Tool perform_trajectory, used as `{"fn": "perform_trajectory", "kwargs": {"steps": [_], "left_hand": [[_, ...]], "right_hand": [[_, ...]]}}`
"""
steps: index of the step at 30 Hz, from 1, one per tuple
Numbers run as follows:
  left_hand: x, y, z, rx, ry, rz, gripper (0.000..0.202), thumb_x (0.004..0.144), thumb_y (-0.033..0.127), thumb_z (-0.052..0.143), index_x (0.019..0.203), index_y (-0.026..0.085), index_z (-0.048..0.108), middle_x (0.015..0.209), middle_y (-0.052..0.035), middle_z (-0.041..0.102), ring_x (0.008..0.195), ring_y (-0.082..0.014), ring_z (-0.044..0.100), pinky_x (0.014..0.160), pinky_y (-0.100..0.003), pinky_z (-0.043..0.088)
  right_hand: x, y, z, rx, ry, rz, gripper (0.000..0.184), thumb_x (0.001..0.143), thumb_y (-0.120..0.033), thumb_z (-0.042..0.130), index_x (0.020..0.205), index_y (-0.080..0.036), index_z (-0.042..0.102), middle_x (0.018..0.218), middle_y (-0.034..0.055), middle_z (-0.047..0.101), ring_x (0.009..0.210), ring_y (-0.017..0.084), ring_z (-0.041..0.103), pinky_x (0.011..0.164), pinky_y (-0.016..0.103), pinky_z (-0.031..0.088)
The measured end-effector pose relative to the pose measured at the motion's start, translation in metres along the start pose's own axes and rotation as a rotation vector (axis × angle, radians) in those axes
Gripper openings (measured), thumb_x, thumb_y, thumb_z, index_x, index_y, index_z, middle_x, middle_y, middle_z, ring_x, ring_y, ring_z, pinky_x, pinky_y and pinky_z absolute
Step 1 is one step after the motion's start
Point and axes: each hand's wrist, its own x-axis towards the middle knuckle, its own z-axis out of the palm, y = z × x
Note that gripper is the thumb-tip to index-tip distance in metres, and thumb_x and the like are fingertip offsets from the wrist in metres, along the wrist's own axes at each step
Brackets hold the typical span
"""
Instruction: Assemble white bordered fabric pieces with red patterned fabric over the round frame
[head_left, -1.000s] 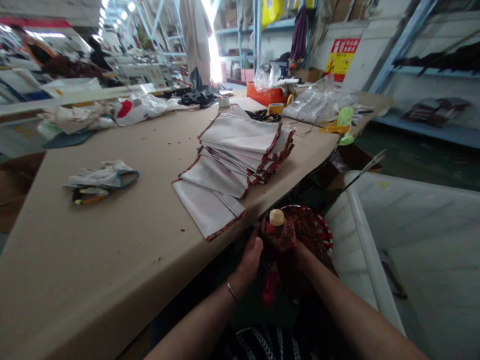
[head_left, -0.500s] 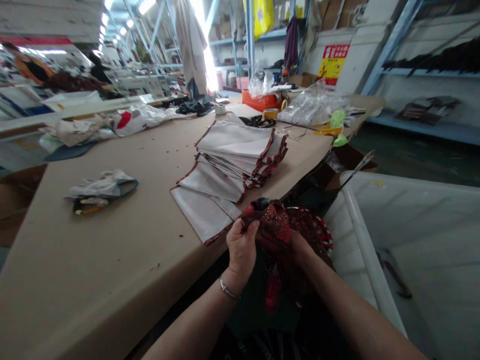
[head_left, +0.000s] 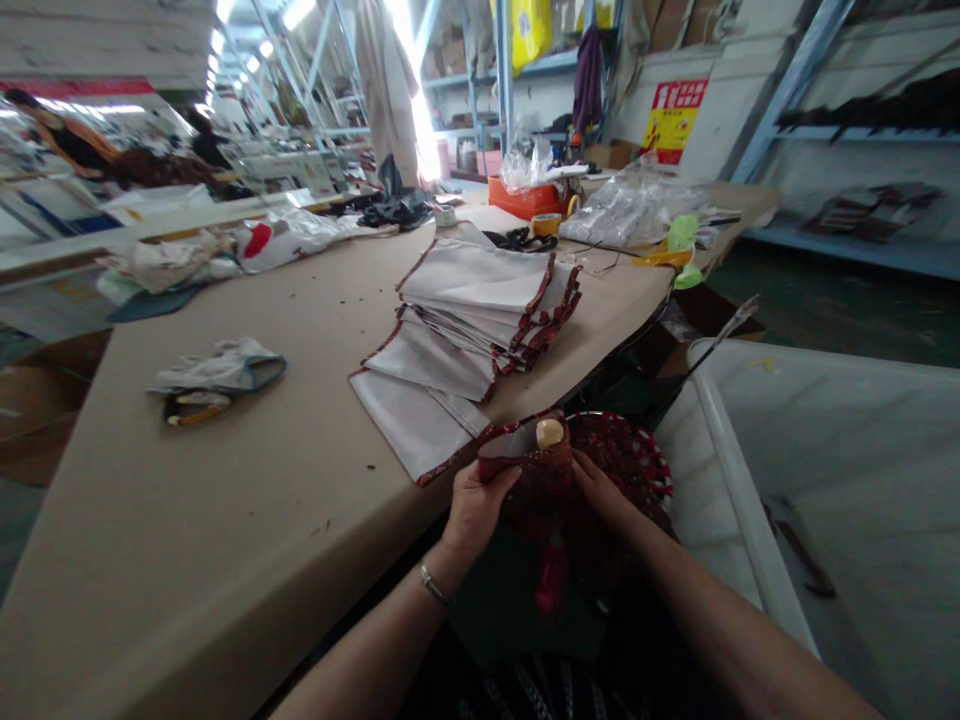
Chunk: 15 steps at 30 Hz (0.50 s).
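Just off the near edge of the table (head_left: 225,480), low in the middle of the scene, the left hand (head_left: 472,505) was closed on the left rim of a red patterned pouch (head_left: 525,468), thumb lying over the white lining that showed at its mouth. The right hand (head_left: 600,490) gripped the same pouch from the right, its fingers curled against the fabric. A cream knob (head_left: 549,433) stood up out of the top of the pouch, between the two hands. A thin bracelet (head_left: 433,585) sat on the left wrist. Right behind the pouch was a red openwork basket (head_left: 634,462), and to the right of that a large white bin (head_left: 825,450). On the table, just beyond the hands, lay a stack of white cloth pieces (head_left: 487,290) edged in red, fanned out toward the near edge, the lowest piece almost touching the pouch. Well to the left lay a small crumpled bundle (head_left: 221,368). At the far end stood an orange tray (head_left: 525,195), a roll of tape (head_left: 549,222) and clear plastic bags (head_left: 637,205)
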Motion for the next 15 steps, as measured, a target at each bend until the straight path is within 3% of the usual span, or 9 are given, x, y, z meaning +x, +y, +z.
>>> {"fn": "perform_trajectory", "kwargs": {"steps": [2,5,7,9,12,13,15], "left_hand": [[-0.002,0.028,0.000,0.075,-0.020,0.122,0.014,0.068,0.026,0.072,0.076,0.015,0.072,0.070,0.0010,0.070,0.065,-0.0139,0.061,0.067,-0.026,0.051],[0.002,0.085,0.005,0.206,-0.089,0.357,0.012,0.072,0.027,0.071,0.078,0.017,0.071,0.069,0.0021,0.068,0.064,-0.0126,0.060,0.064,-0.025,0.050],[0.009,0.124,0.009,0.234,-0.091,0.551,0.014,0.072,0.028,0.074,0.079,0.018,0.068,0.069,0.0028,0.066,0.063,-0.0110,0.059,0.060,-0.022,0.049],[0.017,0.152,0.005,0.200,-0.047,0.716,0.018,0.075,0.033,0.072,0.087,0.020,0.066,0.075,0.0024,0.065,0.064,-0.0100,0.059,0.059,-0.021,0.049],[0.018,0.159,-0.020,0.264,-0.005,0.801,0.020,0.084,0.035,0.062,0.097,0.021,0.062,0.080,-0.0001,0.064,0.069,-0.0100,0.060,0.062,-0.022,0.049],[0.015,0.151,-0.032,0.358,-0.001,0.787,0.018,0.085,0.035,0.061,0.095,0.020,0.061,0.079,-0.0006,0.063,0.070,-0.0102,0.060,0.063,-0.022,0.049],[0.006,0.128,-0.058,0.623,0.006,0.743,0.014,0.085,0.031,0.061,0.089,0.018,0.062,0.078,-0.0017,0.063,0.072,-0.0118,0.060,0.067,-0.025,0.050]], "right_hand": [[-0.001,-0.021,0.000,0.031,-0.073,-0.159,0.073,0.074,-0.067,0.061,0.132,-0.024,0.050,0.138,0.0057,0.053,0.134,0.025,0.040,0.114,0.042,0.028],[0.000,-0.072,0.008,0.094,-0.197,-0.327,0.069,0.066,-0.058,0.073,0.121,-0.019,0.058,0.115,0.0068,0.068,0.110,0.026,0.060,0.096,0.040,0.047],[-0.001,-0.116,0.014,0.131,-0.091,-0.367,0.048,0.067,-0.051,0.074,0.100,-0.017,0.066,0.086,0.0025,0.072,0.082,0.020,0.066,0.079,0.036,0.052],[-0.008,-0.157,0.013,0.200,0.112,-0.415,0.030,0.075,-0.044,0.068,0.092,-0.018,0.066,0.077,-0.0002,0.070,0.068,0.015,0.064,0.073,0.033,0.052],[-0.022,-0.184,-0.009,0.285,0.278,-0.318,0.019,0.079,-0.036,0.063,0.094,-0.025,0.066,0.084,0.0002,0.071,0.066,0.015,0.065,0.069,0.033,0.052],[-0.026,-0.178,-0.020,0.276,0.272,-0.246,0.019,0.077,-0.036,0.063,0.093,-0.027,0.066,0.085,0.0013,0.071,0.067,0.017,0.066,0.067,0.034,0.052],[-0.031,-0.145,-0.042,0.170,0.247,-0.128,0.022,0.074,-0.039,0.064,0.092,-0.027,0.066,0.087,0.0053,0.072,0.070,0.022,0.067,0.064,0.036,0.052]]}}
